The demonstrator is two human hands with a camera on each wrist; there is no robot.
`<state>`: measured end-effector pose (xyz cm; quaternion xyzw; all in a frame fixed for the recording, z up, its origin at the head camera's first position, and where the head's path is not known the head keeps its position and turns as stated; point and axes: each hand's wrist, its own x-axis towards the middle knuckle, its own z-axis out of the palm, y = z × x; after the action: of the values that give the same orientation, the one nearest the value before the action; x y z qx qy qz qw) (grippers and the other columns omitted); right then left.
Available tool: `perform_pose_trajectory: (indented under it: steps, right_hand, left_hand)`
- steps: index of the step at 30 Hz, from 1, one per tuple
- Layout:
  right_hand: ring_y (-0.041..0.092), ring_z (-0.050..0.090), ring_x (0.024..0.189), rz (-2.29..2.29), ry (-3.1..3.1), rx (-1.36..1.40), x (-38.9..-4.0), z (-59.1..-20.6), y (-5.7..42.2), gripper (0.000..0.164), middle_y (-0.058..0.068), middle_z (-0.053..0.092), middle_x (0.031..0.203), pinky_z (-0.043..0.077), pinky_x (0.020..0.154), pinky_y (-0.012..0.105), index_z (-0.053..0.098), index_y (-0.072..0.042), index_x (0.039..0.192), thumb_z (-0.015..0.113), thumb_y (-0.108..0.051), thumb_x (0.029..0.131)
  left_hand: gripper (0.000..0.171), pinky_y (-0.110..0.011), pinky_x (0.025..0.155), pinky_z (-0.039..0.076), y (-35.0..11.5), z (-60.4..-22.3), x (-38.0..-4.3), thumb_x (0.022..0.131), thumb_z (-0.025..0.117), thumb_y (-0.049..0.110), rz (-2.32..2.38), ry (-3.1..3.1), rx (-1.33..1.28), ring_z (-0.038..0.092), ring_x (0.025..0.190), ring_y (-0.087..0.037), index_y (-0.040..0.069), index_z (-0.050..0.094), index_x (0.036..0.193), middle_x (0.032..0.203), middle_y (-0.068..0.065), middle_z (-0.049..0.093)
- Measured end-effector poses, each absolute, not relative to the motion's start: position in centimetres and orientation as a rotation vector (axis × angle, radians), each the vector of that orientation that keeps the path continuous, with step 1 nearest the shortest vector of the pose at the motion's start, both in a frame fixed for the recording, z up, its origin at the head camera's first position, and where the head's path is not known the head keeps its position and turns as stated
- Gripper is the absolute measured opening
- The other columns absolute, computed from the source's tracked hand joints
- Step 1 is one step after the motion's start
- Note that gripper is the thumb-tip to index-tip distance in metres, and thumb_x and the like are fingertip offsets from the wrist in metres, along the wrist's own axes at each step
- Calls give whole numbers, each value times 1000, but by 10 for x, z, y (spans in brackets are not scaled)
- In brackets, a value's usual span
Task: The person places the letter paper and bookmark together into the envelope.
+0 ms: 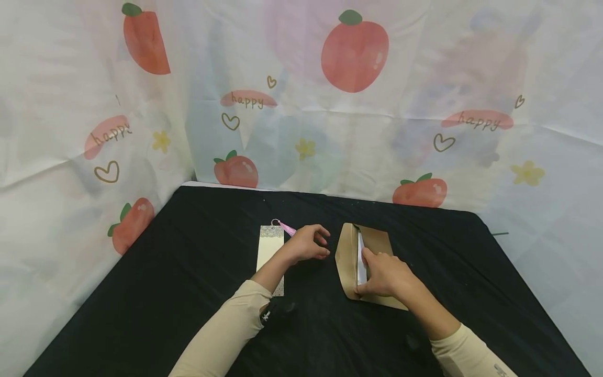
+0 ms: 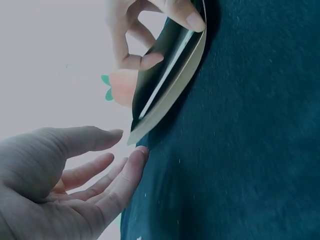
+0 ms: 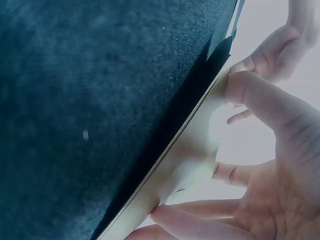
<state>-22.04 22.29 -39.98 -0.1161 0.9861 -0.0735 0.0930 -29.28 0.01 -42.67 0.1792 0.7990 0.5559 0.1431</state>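
Note:
A brown kraft envelope [image 1: 377,241] lies on the black cloth, flap [image 1: 346,262] folded out to the left. Inside its gaping mouth shows the edge of a white paper [image 1: 361,262]. My right hand [image 1: 386,275] grips the envelope at the mouth, thumb near the lower corner and fingers on the panel's edge. Left of it, my left hand [image 1: 308,243] hovers with loosely bent fingers and holds nothing. In the left wrist view its fingertips are close to the flap [image 2: 165,107]. Partly behind the left forearm lies a cream bookmark [image 1: 270,246] with patterned ends and a pink tassel [image 1: 287,229].
Black cloth [image 1: 141,303] covers the table. A pale curtain [image 1: 292,42] printed with fruit, hearts and the word "happy" encloses the back and sides. Behind the table's right edge a thin dark stick [image 1: 500,233] juts out.

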Motion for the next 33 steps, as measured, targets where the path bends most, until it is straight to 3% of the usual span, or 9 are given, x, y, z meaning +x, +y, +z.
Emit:
perform_pose_trajectory:
  steps: [19, 23, 33]
  right_hand:
    - [26, 55, 73, -214, 2950, -386, -220, -401, 224, 66, 6, 55, 84, 49, 63, 48, 54, -10, 108, 92, -48, 69]
    - [26, 56, 73, -210, 2948, -389, -221, -403, 225, 65, 6, 55, 85, 49, 63, 48, 55, -10, 108, 92, -47, 70]
    - [25, 55, 72, -235, 2948, -393, -220, -404, 225, 63, 5, 55, 83, 48, 61, 45, 55, -10, 108, 92, -44, 70]
  left_hand:
    - [45, -37, 75, 61, -66, -427, -285, 89, 75, -8, 1593, 2342, 444, 70, 81, -23, -9, 60, 131, 111, -23, 63]
    - [45, -38, 75, 61, -82, -427, -282, 89, 76, -7, 1605, 2366, 400, 72, 83, -28, -9, 60, 131, 113, -25, 61]
    - [45, -37, 76, 61, -122, -431, -274, 90, 77, 0, 1539, 2484, 236, 70, 83, -25, -5, 61, 132, 109, -16, 63]
